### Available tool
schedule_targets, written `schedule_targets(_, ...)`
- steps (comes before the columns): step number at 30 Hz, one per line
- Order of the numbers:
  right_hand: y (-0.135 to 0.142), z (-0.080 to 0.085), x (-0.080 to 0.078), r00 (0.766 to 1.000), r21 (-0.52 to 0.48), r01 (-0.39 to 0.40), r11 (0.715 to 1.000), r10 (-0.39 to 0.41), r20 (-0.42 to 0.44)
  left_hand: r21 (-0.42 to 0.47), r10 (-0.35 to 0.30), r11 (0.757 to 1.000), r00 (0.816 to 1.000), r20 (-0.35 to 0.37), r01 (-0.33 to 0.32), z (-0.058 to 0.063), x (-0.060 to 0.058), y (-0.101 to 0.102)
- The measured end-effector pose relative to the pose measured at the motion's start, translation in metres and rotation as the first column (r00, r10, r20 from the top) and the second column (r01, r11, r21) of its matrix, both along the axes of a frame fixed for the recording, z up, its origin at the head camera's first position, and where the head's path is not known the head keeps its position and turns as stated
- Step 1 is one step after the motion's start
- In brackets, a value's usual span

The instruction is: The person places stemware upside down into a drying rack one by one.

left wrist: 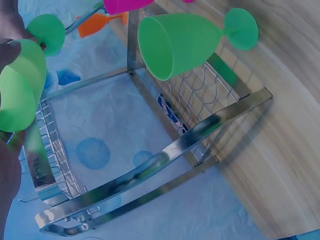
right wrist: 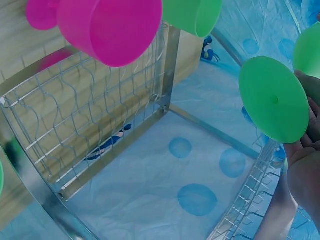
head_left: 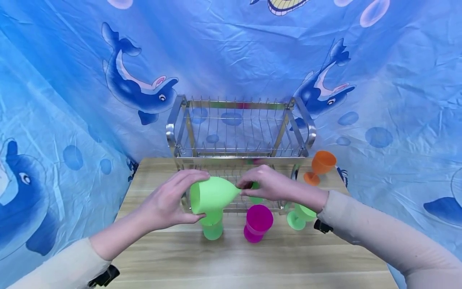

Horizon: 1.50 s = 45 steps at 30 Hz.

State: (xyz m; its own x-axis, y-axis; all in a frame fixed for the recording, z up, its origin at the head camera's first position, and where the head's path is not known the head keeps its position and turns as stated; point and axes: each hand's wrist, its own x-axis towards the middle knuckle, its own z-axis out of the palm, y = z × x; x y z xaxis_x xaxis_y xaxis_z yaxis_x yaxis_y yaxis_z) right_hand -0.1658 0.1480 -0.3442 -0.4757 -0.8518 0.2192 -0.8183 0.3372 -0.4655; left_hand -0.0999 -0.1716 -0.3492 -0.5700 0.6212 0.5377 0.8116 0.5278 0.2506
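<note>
No text can be read; small dark marks on the rack bar (left wrist: 38, 162) are too blurred.

Bright light fills the head view, leaving a pale sheen on the near table (head_left: 231, 261) and glints on the metal rack (head_left: 242, 161); the green cup (head_left: 216, 194) looks sharp. Both wrist views are dimmer and hazier, the left showing soft shadows.

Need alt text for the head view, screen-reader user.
A person's left hand grips the bowl of a light green goblet held sideways, while the right hand pinches its stem, before a two-tier metal rack. A magenta goblet, an orange goblet and two more green goblets are on the wooden table.
</note>
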Motion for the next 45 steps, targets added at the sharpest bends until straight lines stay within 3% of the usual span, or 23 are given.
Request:
schedule_targets(4, 0.003, 0.008, 0.003, 0.999, 0.001, 0.025, 1.0, -0.025, -0.042, 0.023, 0.001, 1.0, 1.0, -0.006, -0.001, 0.001, 0.001, -0.002)
schedule_targets(8, 0.016, 0.02, 0.01, 0.991, -0.066, 0.124, 0.99, -0.127, -0.037, 0.059, 0.028, 0.998, 1.0, -0.005, -0.027, 0.004, 0.004, -0.006)
schedule_targets(11, 0.034, 0.024, 0.014, 0.968, -0.161, 0.238, 0.958, -0.221, 0.115, 0.096, 0.054, 0.994, 0.999, -0.002, -0.053, 0.006, 0.006, -0.01)
schedule_targets(13, 0.049, 0.022, 0.017, 0.931, -0.226, 0.321, 0.92, -0.263, 0.253, 0.126, 0.065, 0.99, 0.998, 0.004, -0.065, 0.006, 0.009, -0.012)
schedule_targets(16, 0.072, 0.01, 0.023, 0.86, -0.304, 0.416, 0.857, -0.264, 0.436, 0.189, 0.064, 0.98, 0.998, 0.021, -0.066, 0.005, 0.011, -0.014)
schedule_targets(20, 0.088, -0.015, 0.032, 0.8, -0.37, 0.442, 0.817, -0.173, 0.574, 0.297, 0.084, 0.95, 0.994, 0.065, -0.1, 0.004, 0.016, -0.015)
schedule_targets(24, 0.078, -0.04, 0.043, 0.741, -0.421, 0.424, 0.801, -0.04, 0.671, 0.421, 0.098, 0.891, 0.978, 0.185, -0.169, 0.003, 0.022, -0.01)
schedule_targets(28, 0.052, -0.06, 0.053, 0.676, -0.499, 0.385, 0.776, 0.131, 0.725, 0.494, 0.093, 0.831, 0.94, 0.328, -0.254, -0.001, 0.027, 0.004)
schedule_targets(31, 0.03, -0.064, 0.056, 0.627, -0.563, 0.355, 0.746, 0.257, 0.735, 0.494, 0.109, 0.809, 0.907, 0.407, -0.319, -0.005, 0.03, 0.016)
schedule_targets(34, 0.012, -0.062, 0.058, 0.598, -0.599, 0.355, 0.718, 0.319, 0.736, 0.492, 0.112, 0.795, 0.883, 0.455, -0.354, -0.011, 0.032, 0.025)
schedule_targets(39, -0.005, -0.056, 0.057, 0.601, -0.639, 0.411, 0.65, 0.333, 0.726, 0.543, 0.019, 0.771, 0.864, 0.503, -0.333, -0.018, 0.034, 0.036)
schedule_targets(45, -0.016, -0.043, 0.049, 0.687, -0.753, 0.324, 0.573, 0.405, 0.603, 0.522, 0.01, 0.786, 0.85, 0.526, -0.332, -0.015, 0.038, 0.042)
